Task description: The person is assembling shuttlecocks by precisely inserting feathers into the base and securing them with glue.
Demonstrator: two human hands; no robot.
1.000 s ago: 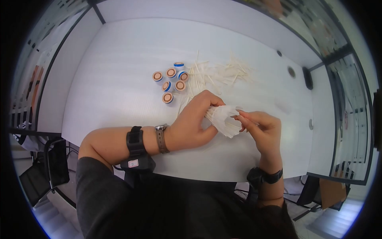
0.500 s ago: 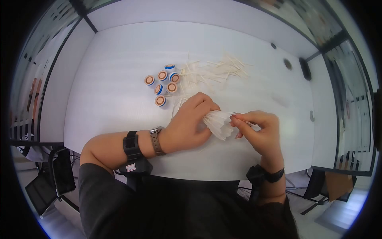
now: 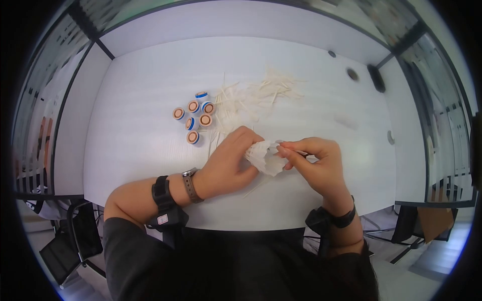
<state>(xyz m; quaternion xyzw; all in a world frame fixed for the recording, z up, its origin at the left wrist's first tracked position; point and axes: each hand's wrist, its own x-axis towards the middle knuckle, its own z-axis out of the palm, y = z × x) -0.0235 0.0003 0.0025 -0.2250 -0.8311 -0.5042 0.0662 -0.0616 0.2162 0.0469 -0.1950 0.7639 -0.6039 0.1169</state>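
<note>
A white feathered shuttlecock (image 3: 266,159) is held in front of me, its feather skirt facing right. My left hand (image 3: 230,163) is closed round its base end, which the fingers hide. At the skirt's rim, my right hand (image 3: 316,159) is closed in a pinch on a thin tool, dark where it shows; its tip is hidden by the feathers and fingers. Loose white feathers (image 3: 241,103) lie in a spread heap beyond my hands. To their left stand several white round pieces (image 3: 193,136) with blue bands and brown rings on top.
A white desk (image 3: 135,115) with raised side and back panels lies under everything. One loose feather shaft (image 3: 251,190) rests near the front edge. Dark round fittings (image 3: 353,74) and a black oblong item (image 3: 376,79) are at the back right. Chairs stand on both sides.
The view has shifted, so the desk items appear further left and lower. The shuttlecock's open skirt is turned more towards me. Both hands keep their holds.
</note>
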